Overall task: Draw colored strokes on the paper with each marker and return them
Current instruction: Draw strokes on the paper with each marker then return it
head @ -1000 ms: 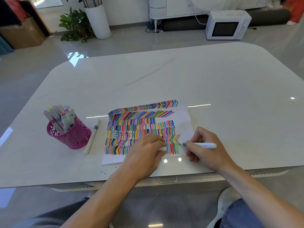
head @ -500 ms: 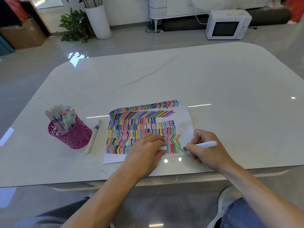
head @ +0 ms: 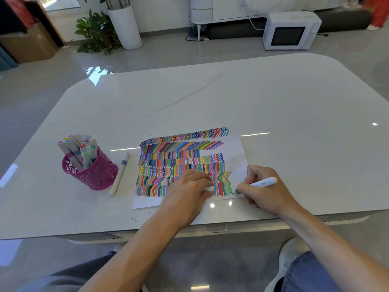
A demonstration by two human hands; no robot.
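A white paper (head: 237, 163) filled with rows of colored strokes lies near the table's front edge. My right hand (head: 267, 192) grips a white marker (head: 262, 183) whose green tip touches the paper at the right end of the bottom row. On the paper's lower middle rests my left hand (head: 187, 197), pinching a small white piece (head: 208, 188) that looks like the marker's cap. A pink perforated cup (head: 92, 171) with several markers stands to the left. Between cup and paper lies one capped white marker (head: 120, 174).
The white table (head: 231, 98) stretches wide behind the paper. A few small blue ink dots (head: 134, 218) mark the table near its front edge. On the floor beyond stand a white microwave (head: 291, 30) and a potted plant (head: 96, 32).
My right hand drew the green tip down and slightly left along the end of the bottom row, and the marker tilted up. My left hand stayed in place.
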